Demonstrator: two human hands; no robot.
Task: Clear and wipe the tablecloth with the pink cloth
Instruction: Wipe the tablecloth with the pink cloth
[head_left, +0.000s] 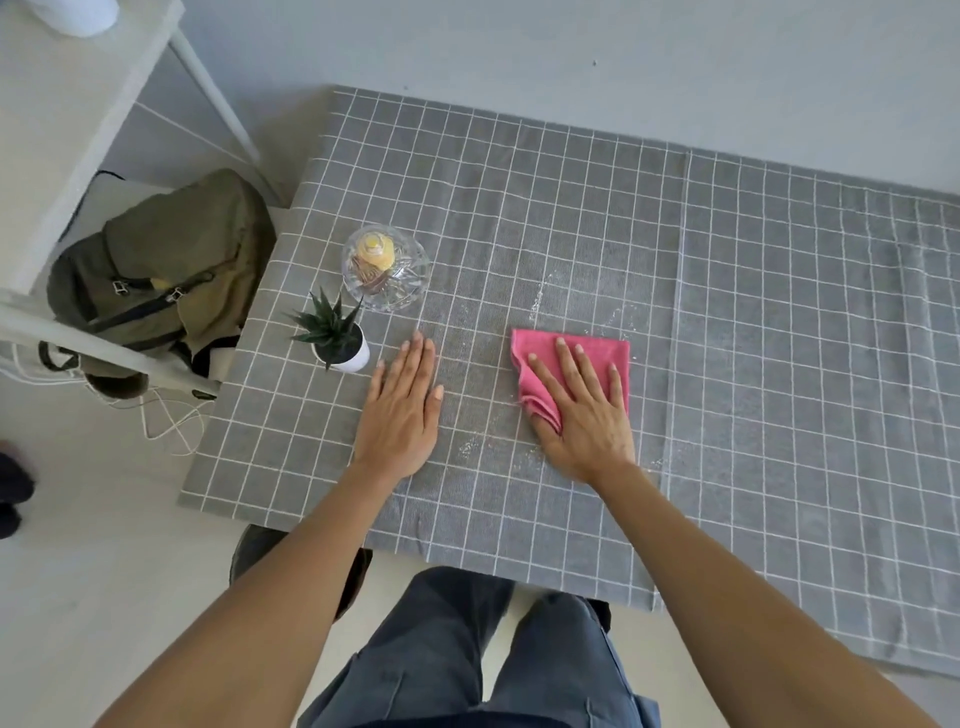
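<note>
Head view looked straight down at your two hands on a desk covered by a grey tablecloth (571, 218) with a white grid. Your right hand (582, 410) lay flat, fingers straight and spread, pressing the folded pink cloth (597, 353) against the fabric near the middle of the desk. Your left hand (402, 410) rested palm down on the bare tablecloth just beside it, fingers straight and together, holding nothing.

White crumbs (537, 304) lay scattered just beyond the pink cloth, with more between your wrists. A sideways sweep would likely have spread them rather than gathered them — or pushed them off the near edge onto your lap.

Two items stood at the left edge of the desk, close to your left fingertips. A small white pot (349, 356) held a spiky green plant (328, 319). Touching or nearly touching it behind stood a cut-glass dish (387, 270) with something pale yellow inside; I could not tell what.

A wide stroke to the left could have knocked the pot over or sent the glass dish off the edge. The tablecloth itself seemed loose — dragging the cloth hard might have bunched it and tipped both.
</note>
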